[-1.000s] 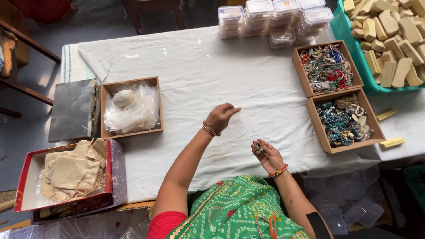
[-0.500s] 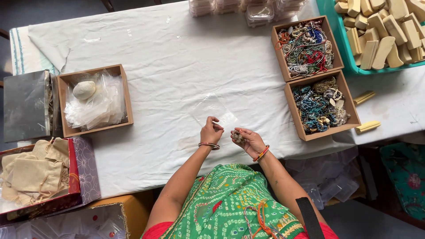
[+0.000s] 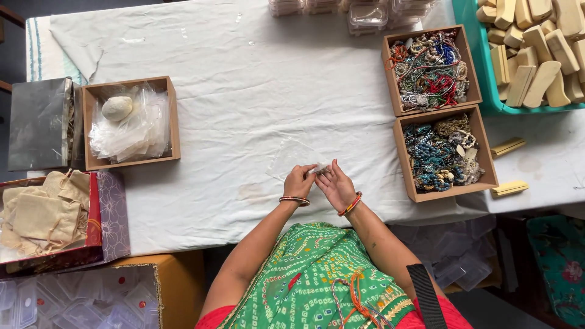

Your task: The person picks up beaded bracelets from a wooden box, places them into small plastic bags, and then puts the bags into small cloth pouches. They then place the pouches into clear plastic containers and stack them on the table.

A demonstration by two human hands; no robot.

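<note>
Now both hands together at desk (image 3: pixel 244 73) front edge. Left hand (image 3: pixel 298 183) and right hand (image 3: pixel 337 186) pinch small clear plastic pouch (image 3: pixel 318 168) between fingertips; a second ago apart, left raised. Pouch off cloth, near lower jewellery box (image 3: pixel 443 152).

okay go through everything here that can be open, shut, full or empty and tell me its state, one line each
Left hand: pinching a clear plastic pouch, which lies flat on the cloth.
Right hand: fingers at the pouch's edge.
Upper jewellery box: open, full.
Lower jewellery box: open, full.
Box of clear pouches: open, a pale stone on top.
Green tray: filled with wooden blocks.
Red box: open, holds cloth bags.
</note>
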